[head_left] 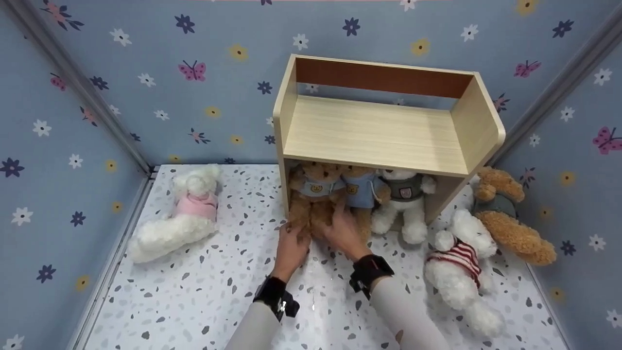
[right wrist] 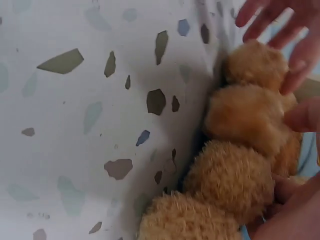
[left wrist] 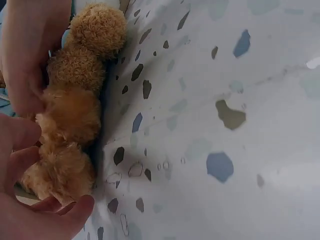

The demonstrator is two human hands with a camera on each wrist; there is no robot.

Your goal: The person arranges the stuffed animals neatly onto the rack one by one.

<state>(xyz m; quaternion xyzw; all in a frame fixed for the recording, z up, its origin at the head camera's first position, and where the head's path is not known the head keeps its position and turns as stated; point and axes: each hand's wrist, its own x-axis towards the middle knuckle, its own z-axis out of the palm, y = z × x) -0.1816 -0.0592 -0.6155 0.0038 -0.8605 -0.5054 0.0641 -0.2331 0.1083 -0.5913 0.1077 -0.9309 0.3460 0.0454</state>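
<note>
A brown teddy bear [head_left: 315,187] in a light-blue top sits in the lower left of the wooden shelf, legs toward me. My left hand [head_left: 291,248] is at its left foot; in the right wrist view the left fingers [right wrist: 262,22] are spread, fairly straight, beside that foot. My right hand [head_left: 346,233] holds the same bear's other leg, thumb on one side and fingers reaching between it and the neighbouring bear. Beside it sits a second brown bear [head_left: 359,192] in a blue outfit, then a white bear [head_left: 402,194] in a dark green top.
The shelf [head_left: 374,133] has a bare upper level and stands by the patterned back wall. On the speckled floor lie a white toy in pink [head_left: 197,206] at left, and at right a white bear in red stripes [head_left: 461,260] and a brown toy in dark green [head_left: 500,206].
</note>
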